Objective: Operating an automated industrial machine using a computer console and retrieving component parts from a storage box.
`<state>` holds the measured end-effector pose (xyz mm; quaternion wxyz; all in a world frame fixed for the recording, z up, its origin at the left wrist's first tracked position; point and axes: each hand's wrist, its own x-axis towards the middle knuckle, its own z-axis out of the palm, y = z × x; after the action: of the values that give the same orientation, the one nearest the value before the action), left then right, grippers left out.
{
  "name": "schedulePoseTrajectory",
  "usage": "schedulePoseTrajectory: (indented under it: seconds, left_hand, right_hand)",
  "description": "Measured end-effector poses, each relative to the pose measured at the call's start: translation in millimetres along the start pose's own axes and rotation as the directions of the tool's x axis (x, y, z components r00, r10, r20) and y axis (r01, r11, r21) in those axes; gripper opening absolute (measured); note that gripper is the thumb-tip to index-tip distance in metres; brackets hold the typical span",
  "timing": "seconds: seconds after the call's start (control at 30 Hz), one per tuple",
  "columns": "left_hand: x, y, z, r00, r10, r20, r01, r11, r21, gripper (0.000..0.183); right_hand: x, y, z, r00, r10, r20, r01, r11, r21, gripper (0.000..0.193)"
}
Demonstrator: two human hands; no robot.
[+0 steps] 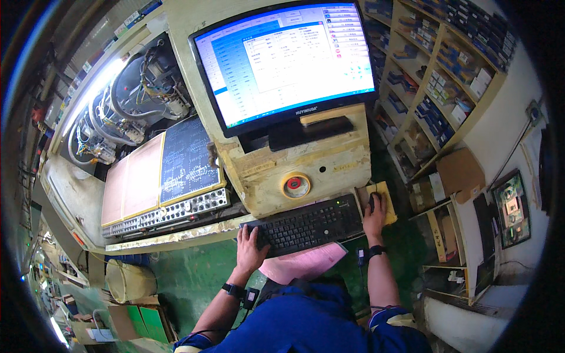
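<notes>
So we've got the left hand [252, 252] on the left end of the black keyboard [306, 228], fingers spread loosely over the keys and not gripping anything. Our right hand [375, 216] has its fingers draped round a black mouse [373, 201], which sits on a yellow pad [387, 197] just beside the keyboard's right end.

Progress-wise, the monitor [288, 65] is on with a smaller window open over a list, so we'd call this partway through some computer work. Text's too blurry to read, so we can't tell how much is entered or what's left.

Around us: the monitor stands on a worn cream surface [276, 167], with a red button [295, 185] in a yellow ring below it. A pink sheet [306, 263] pokes out beneath the keyboard's near edge. Off left there's a machine [129, 112] with hoses, a dark panel [191, 156] and pinkish boards [132, 185]. Shelves [435, 79] stand to the right. Nothing seems to block our hands, though mouse room looks tight.
</notes>
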<state>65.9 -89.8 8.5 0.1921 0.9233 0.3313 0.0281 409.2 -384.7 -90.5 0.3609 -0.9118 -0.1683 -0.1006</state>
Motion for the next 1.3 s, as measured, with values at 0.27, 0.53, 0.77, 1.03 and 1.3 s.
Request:
schedulePoseTrajectory:
  seconds: [0.27, 0.53, 0.77, 1.03, 1.3]
  left_hand:
    - [-0.5, -1.4, 0.1, 0.999, -0.045, -0.008, 0.045, 0.999, -0.03, 0.081]
    - [-3.8, -3.0, -0.1, 0.999, -0.047, -0.025, 0.046, 0.998, -0.046, 0.081]
    - [-3.4, -2.4, -2.3, 0.999, -0.047, 0.008, 0.047, 0.998, -0.037, 0.08]
    - [-0.9, -0.4, -1.3, 1.0, -0.021, -0.015, 0.021, 0.999, -0.036, 0.079]
    - [-3.8, -4.7, 0.8, 0.999, -0.023, -0.022, 0.022, 0.998, -0.058, 0.081]
  right_hand:
    - [0.4, 1.9, 0.7, 1.0, 0.027, 0.014, -0.027, 1.0, 0.012, 0.048]
    - [-0.4, -4.5, -3.6, 0.996, 0.055, 0.068, -0.054, 0.998, -0.009, 0.053]
    - [0.1, 0.0, -2.5, 0.999, 0.035, 0.037, -0.035, 0.999, -0.004, 0.054]
    - [0.1, 0.1, -0.8, 0.996, 0.085, -0.006, -0.084, 0.996, 0.034, 0.055]
    - [-0.7, 0.5, 1.1, 0.999, 0.004, -0.046, -0.006, 1.0, -0.026, 0.057]
